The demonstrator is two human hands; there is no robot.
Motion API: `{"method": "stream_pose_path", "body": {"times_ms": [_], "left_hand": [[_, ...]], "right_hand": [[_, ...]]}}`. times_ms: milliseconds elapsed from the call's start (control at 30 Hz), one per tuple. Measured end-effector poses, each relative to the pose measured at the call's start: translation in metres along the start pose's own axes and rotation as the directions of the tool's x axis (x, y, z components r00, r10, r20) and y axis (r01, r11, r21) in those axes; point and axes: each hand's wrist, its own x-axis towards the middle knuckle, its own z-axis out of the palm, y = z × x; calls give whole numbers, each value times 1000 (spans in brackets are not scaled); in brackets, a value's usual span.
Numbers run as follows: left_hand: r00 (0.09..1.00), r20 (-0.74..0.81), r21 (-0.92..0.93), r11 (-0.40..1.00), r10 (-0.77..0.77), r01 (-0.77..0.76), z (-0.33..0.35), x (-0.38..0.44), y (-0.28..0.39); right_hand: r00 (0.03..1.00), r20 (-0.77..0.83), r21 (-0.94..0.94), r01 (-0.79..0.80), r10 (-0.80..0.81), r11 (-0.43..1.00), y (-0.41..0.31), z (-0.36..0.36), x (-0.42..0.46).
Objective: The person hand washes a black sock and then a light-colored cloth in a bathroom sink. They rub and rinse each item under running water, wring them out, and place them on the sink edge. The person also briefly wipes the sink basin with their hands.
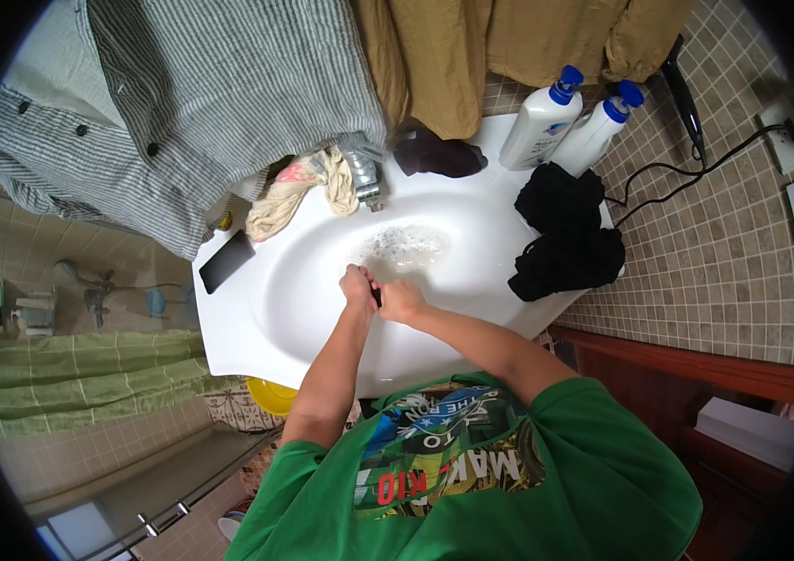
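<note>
Both hands are together over the front of a white washbasin (pixel 298 308). My left hand (pixel 358 286) and my right hand (pixel 400 300) grip a small black cloth (pixel 376 297), mostly hidden by the fingers. Just beyond them, soapy water with foam (pixel 411 245) lies in the bowl. A chrome faucet (pixel 366 179) stands at the basin's back edge. Cream-coloured wet cloth (pixel 284 203) is bunched to the left of the faucet, and a dark maroon cloth (pixel 439 154) lies to its right. Black bunched fabric (pixel 568 256) rests on the right rim.
A smartphone (pixel 227 261) lies on the left rim. Two white pump bottles (pixel 542 130) with blue tops stand at the back right. A striped garment (pixel 228 84) and tan garments (pixel 439 63) hang over the back. A hair dryer (pixel 685 105) hangs on the tiled wall, its cord plugged in.
</note>
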Motion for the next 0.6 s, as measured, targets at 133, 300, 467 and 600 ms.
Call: {"method": "stream_pose_path", "body": {"times_ms": [133, 300, 467, 600], "left_hand": [[997, -44, -48, 997, -61, 59, -12, 5, -21], [990, -53, -131, 984, -132, 124, -19, 2, -40], [984, -86, -129, 981, -156, 145, -26, 8, -54], [984, -107, -106, 986, -142, 131, -28, 9, -63]], "right_hand": [[998, 51, -87, 45, -41, 995, 7, 8, -12], [996, 51, -158, 79, -72, 984, 19, 18, -24], [993, 86, -187, 98, -83, 978, 22, 21, -33], [993, 86, -200, 102, -86, 975, 23, 22, -38]]}}
